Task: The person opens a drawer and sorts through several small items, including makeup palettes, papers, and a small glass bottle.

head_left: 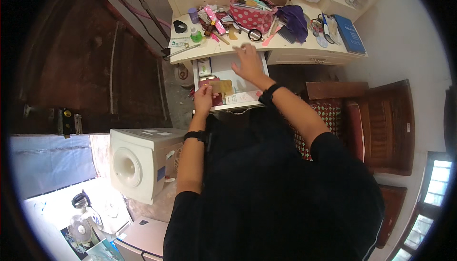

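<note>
My left hand [203, 97] is closed on the edge of a flat tan piece [222, 86], thin and card-like; its exact kind cannot be made out. It is held over the open drawer [242, 77] of a cream desk. Above the drawer's far right part, close under the desktop edge, my right hand [248, 64] has its fingers bent and apart, with nothing seen in them. Inside the drawer are a dark red booklet-like item [217, 100], a white box [241, 97] near the front and a white-and-green pack [204, 67] at the far left.
On the desktop [190, 56] lie a pink polka-dot pouch [248, 17] full of slim items, a purple cloth [294, 22], a green bottle [195, 35], a black ring-shaped item [255, 35] and a blue book [350, 33]. A wooden chair [385, 123] stands right; a white appliance [143, 161] stands left.
</note>
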